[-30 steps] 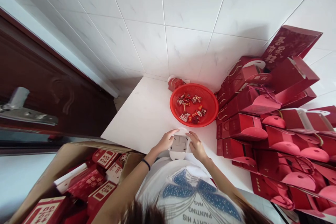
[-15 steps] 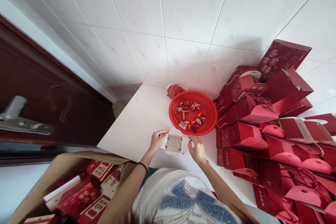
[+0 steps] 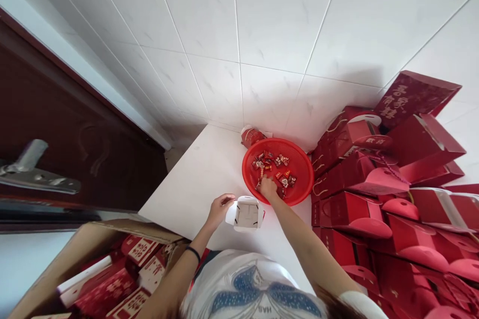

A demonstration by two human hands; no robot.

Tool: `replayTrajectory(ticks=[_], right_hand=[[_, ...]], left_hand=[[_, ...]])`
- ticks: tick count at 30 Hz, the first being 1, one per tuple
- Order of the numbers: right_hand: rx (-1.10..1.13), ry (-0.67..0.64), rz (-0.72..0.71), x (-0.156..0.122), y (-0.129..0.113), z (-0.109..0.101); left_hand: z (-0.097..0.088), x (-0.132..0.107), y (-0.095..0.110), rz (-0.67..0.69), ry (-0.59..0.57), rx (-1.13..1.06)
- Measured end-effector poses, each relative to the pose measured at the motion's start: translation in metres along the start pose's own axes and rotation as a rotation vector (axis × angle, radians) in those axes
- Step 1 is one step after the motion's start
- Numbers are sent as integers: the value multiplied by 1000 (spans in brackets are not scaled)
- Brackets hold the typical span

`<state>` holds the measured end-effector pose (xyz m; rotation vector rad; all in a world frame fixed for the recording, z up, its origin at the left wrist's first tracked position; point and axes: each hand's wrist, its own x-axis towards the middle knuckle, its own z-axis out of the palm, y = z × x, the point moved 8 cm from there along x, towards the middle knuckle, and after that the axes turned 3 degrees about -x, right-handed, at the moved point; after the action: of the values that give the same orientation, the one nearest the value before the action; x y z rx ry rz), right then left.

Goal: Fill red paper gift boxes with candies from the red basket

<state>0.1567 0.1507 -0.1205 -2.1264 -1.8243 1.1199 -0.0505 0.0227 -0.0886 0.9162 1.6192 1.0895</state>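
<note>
An open little gift box [image 3: 247, 215], its pale inside facing up and its flaps spread, sits at the front of the white table. My left hand [image 3: 220, 209] pinches its left flap between thumb and fingers. Inside the red plastic basket [image 3: 301, 190], my right hand [image 3: 268, 187] reaches down near the front rim. Its fingers are bent together at the wrapped candies [image 3: 266, 158]; the fingertips are partly hidden, so what they hold does not show. More candies [image 3: 286, 178] lie just right of this hand.
Red gift boxes and bags [image 3: 359, 209] are stacked along the right side. A cardboard carton [image 3: 86, 239] of red packages is at lower left. Behind the basket, a red package [image 3: 251, 136] stands by the tiled wall [image 3: 273, 20]. A dark door [image 3: 75, 109] is at left.
My right hand has left the gift box's right side and moved up into the basket among the candies. My left hand stays at the box's left flap. The view has shifted slightly.
</note>
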Motion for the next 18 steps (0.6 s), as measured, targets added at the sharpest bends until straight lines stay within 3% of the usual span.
replayTrajectory(ticks=[5,11,15,18], right_hand=[[240,-42,1,3,26,-3],[615,-16,-25,5,48,-32],[629,25,-30,12,40,-46],[480,50,-19,18,23,-39]], left_hand=[[-11,0,-4,-56,30,-30],[5,1,1,-94,-20,-50],[16,2,7,-61,-69,-28],[18,1,9,-33,-66,-20]])
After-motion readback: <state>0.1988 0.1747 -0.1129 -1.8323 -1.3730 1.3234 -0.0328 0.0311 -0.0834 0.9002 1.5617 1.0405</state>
